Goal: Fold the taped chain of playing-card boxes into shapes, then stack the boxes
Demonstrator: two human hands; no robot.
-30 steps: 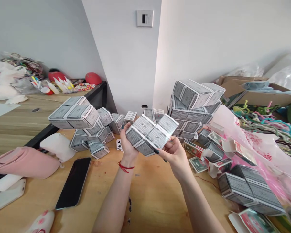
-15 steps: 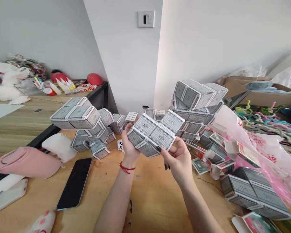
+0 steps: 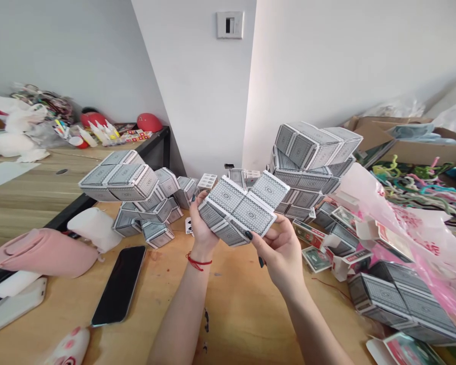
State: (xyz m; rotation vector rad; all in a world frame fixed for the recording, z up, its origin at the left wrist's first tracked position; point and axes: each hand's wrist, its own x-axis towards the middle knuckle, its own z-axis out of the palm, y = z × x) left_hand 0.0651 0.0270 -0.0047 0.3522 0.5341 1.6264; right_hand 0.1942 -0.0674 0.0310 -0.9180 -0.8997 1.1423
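Observation:
A block built of grey-backed playing cards (image 3: 231, 203) is held up over the middle of the table. One card stands out past its upper right edge. My left hand (image 3: 205, 225) grips the block's left side from below, with a red string bracelet (image 3: 198, 262) round the wrist. At the lower right corner, my right hand (image 3: 277, 246) pinches the block between thumb and fingers. Behind to the left is a stack of similar card blocks (image 3: 125, 182); a taller card stack (image 3: 307, 172) stands to the right. A few loose cards (image 3: 189, 226) lie by my left wrist.
A black-screened phone (image 3: 118, 286) and a pink pouch (image 3: 41, 253) lie at left. Opened card boxes (image 3: 349, 261), another card block (image 3: 403, 301) and pink plastic (image 3: 414, 223) crowd the right side. Behind them are fuzzy coloured stems (image 3: 421, 177) and a cardboard box (image 3: 421, 154).
The camera view has shifted very slightly. Both hands keep the same hold on the card block.

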